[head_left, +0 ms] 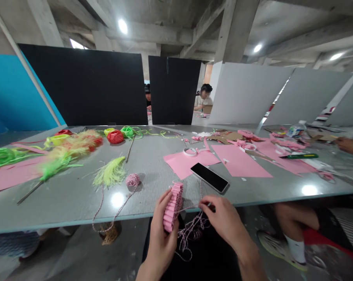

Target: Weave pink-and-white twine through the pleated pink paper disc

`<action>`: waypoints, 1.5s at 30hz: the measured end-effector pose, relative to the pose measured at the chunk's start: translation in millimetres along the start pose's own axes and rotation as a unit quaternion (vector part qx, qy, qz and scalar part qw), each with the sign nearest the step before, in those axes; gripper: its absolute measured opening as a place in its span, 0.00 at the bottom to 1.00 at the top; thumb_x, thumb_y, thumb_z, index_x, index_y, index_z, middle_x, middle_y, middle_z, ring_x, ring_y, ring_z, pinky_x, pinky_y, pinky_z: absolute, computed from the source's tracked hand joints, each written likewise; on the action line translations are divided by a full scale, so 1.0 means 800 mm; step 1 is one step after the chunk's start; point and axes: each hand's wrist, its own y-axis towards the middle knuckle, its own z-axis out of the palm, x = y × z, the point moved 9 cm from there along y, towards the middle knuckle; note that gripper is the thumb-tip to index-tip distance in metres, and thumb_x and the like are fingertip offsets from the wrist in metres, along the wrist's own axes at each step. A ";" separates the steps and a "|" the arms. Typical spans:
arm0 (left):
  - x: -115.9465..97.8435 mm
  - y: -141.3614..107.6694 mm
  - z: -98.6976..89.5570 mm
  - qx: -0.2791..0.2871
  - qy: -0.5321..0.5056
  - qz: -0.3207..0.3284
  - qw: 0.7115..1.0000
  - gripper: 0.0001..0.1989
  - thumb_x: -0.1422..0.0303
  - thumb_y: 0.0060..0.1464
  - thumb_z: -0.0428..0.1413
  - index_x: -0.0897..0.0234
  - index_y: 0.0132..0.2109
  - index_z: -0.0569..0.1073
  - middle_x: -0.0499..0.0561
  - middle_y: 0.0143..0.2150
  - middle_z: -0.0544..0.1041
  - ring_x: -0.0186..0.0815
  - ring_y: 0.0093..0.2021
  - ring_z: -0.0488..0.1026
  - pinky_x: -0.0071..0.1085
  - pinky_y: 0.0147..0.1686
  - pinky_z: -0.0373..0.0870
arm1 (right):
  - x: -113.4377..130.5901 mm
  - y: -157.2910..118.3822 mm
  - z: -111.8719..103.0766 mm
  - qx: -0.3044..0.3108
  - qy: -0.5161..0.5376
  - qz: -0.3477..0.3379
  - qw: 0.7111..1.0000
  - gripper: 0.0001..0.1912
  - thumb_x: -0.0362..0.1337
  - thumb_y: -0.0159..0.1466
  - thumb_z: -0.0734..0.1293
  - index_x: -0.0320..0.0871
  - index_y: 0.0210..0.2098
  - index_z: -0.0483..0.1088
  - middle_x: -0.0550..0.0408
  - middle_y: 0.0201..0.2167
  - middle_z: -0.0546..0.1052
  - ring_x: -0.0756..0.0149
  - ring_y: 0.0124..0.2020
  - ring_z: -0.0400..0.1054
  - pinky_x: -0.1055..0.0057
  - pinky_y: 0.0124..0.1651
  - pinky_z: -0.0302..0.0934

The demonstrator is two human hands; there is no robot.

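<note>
1. Our left hand (pixel 164 234) clamps the pleated pink paper strip (pixel 172 207) upright, fingers wrapped around its lower folds.
2. Our right hand (pixel 224 220) is apart from the left but close by, its fingertips (pixel 206 203) seeming to pinch the pink-and-white twine (pixel 190 230) just beside the strip. The hand partly hides the exact grip.
3. We see the strip held over the near edge of the table (pixel 77 214), with slack twine hanging in a tangle below it.
4. We judge the strip light and soft. Its folds would crush easily, so we would hold it gently across the pleats, from both sides. The twine looks light and limp, and prone to snagging.
5. Just beyond the near edge lies the twine ball (pixel 132 180), its strand trailing over that edge. Beside it is a yellow-green tassel (pixel 110 171).
6. Toward the middle of the table are a phone (pixel 210 177), a tape roll (pixel 190 151) and pink paper sheets (pixel 240 162).
7. Red and green raffia bundles (pixel 115 136) lie along the far edge. At the right edge, a co-worker's hand (pixel 350 146) reaches over the table.
</note>
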 end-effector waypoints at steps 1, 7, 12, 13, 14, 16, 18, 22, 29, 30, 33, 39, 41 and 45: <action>0.000 0.001 0.000 -0.004 0.002 0.000 1.000 0.28 0.71 0.73 0.52 0.47 0.74 0.62 0.57 0.74 0.67 0.49 0.74 0.65 0.52 0.72 0.63 | -0.009 0.001 -0.005 -0.010 -0.010 0.025 1.000 0.08 0.33 0.70 0.69 0.45 0.36 0.81 0.50 0.38 0.85 0.56 0.37 0.78 0.62 0.44 0.67; -0.004 0.000 0.004 0.008 -0.010 0.023 1.000 0.29 0.69 0.72 0.53 0.49 0.75 0.61 0.58 0.75 0.65 0.51 0.75 0.64 0.52 0.72 0.64 | 0.086 -0.023 0.018 0.083 0.157 -0.126 0.976 0.04 0.33 0.68 0.73 0.49 0.42 0.79 0.58 0.41 0.83 0.64 0.38 0.76 0.70 0.42 0.67; 0.003 -0.001 -0.002 -0.002 -0.005 -0.003 1.000 0.28 0.71 0.73 0.52 0.47 0.74 0.62 0.56 0.74 0.67 0.48 0.74 0.65 0.52 0.73 0.63 | 0.028 -0.005 0.013 0.049 0.002 -0.024 0.999 0.08 0.29 0.71 0.69 0.45 0.36 0.77 0.53 0.37 0.83 0.57 0.40 0.78 0.63 0.45 0.66; 0.004 0.000 -0.003 -0.006 -0.002 -0.006 1.000 0.28 0.71 0.73 0.52 0.47 0.74 0.62 0.56 0.74 0.67 0.48 0.74 0.65 0.52 0.73 0.63 | 0.004 0.000 0.006 0.037 -0.040 0.024 0.998 0.09 0.29 0.71 0.69 0.44 0.34 0.77 0.51 0.36 0.84 0.54 0.40 0.78 0.62 0.44 0.65; 0.003 0.000 -0.003 -0.007 -0.001 -0.006 1.000 0.28 0.71 0.73 0.52 0.47 0.74 0.62 0.56 0.74 0.67 0.49 0.74 0.65 0.53 0.72 0.64 | -0.014 0.003 -0.001 0.027 -0.065 0.060 0.996 0.09 0.29 0.71 0.69 0.44 0.33 0.77 0.50 0.35 0.84 0.53 0.40 0.78 0.61 0.44 0.65; 0.001 0.001 -0.001 -0.006 0.000 -0.001 1.000 0.27 0.70 0.73 0.51 0.48 0.75 0.62 0.57 0.74 0.67 0.49 0.74 0.64 0.54 0.72 0.63 | -0.017 0.003 -0.008 0.017 -0.044 0.063 0.997 0.06 0.32 0.71 0.70 0.44 0.36 0.77 0.50 0.36 0.83 0.54 0.38 0.78 0.62 0.43 0.65; -0.001 0.000 0.002 0.001 -0.003 0.007 1.000 0.27 0.70 0.73 0.51 0.48 0.75 0.61 0.57 0.75 0.66 0.50 0.75 0.63 0.54 0.72 0.63 | 0.017 -0.003 -0.002 0.034 0.041 0.000 0.999 0.02 0.35 0.70 0.73 0.46 0.42 0.77 0.54 0.39 0.83 0.60 0.37 0.77 0.65 0.42 0.66; -0.002 -0.003 0.003 0.008 -0.016 0.016 1.000 0.29 0.69 0.73 0.53 0.49 0.76 0.60 0.58 0.75 0.65 0.51 0.75 0.63 0.53 0.72 0.63 | 0.091 -0.024 0.020 0.080 0.141 -0.127 0.979 0.07 0.30 0.68 0.73 0.48 0.43 0.77 0.58 0.43 0.82 0.65 0.38 0.75 0.71 0.41 0.66; 0.003 -0.002 0.000 0.000 0.002 0.002 1.000 0.29 0.72 0.73 0.52 0.47 0.75 0.61 0.56 0.74 0.67 0.48 0.74 0.65 0.51 0.73 0.63 | -0.003 0.000 -0.005 -0.013 -0.056 0.047 0.997 0.08 0.30 0.72 0.68 0.45 0.36 0.77 0.52 0.37 0.84 0.56 0.37 0.77 0.63 0.42 0.65; 0.002 -0.001 0.001 0.000 0.004 0.004 1.000 0.28 0.72 0.73 0.51 0.47 0.75 0.61 0.56 0.74 0.67 0.48 0.74 0.65 0.51 0.73 0.63 | -0.006 0.000 -0.009 -0.021 -0.056 0.056 0.997 0.06 0.31 0.72 0.69 0.45 0.38 0.77 0.51 0.38 0.84 0.56 0.36 0.77 0.62 0.42 0.65; -0.002 -0.001 0.006 0.009 0.002 0.016 1.000 0.28 0.72 0.73 0.51 0.49 0.75 0.61 0.58 0.74 0.66 0.49 0.74 0.64 0.52 0.72 0.63 | 0.041 -0.006 0.003 0.020 0.054 -0.055 0.997 0.03 0.32 0.70 0.72 0.46 0.41 0.77 0.54 0.41 0.83 0.61 0.36 0.76 0.66 0.42 0.67; -0.004 -0.002 0.004 0.012 -0.003 0.021 1.000 0.29 0.73 0.73 0.50 0.48 0.75 0.60 0.58 0.74 0.66 0.49 0.74 0.64 0.52 0.72 0.65 | 0.069 -0.011 0.021 0.044 0.041 -0.107 0.992 0.09 0.27 0.70 0.67 0.45 0.36 0.74 0.55 0.36 0.81 0.61 0.37 0.76 0.66 0.43 0.66; -0.004 -0.002 0.004 0.013 0.002 0.021 1.000 0.29 0.73 0.73 0.49 0.48 0.75 0.60 0.57 0.74 0.66 0.48 0.74 0.64 0.52 0.72 0.64 | 0.051 -0.004 0.015 0.024 0.031 -0.068 0.997 0.05 0.30 0.70 0.69 0.45 0.37 0.75 0.55 0.36 0.81 0.61 0.34 0.75 0.65 0.42 0.67; -0.005 -0.002 0.007 0.019 -0.009 0.030 0.999 0.29 0.72 0.72 0.51 0.49 0.75 0.60 0.59 0.75 0.65 0.51 0.75 0.63 0.54 0.71 0.64 | 0.070 -0.009 0.016 0.062 0.146 -0.132 0.978 0.02 0.33 0.69 0.72 0.47 0.41 0.77 0.56 0.41 0.81 0.64 0.37 0.75 0.68 0.43 0.68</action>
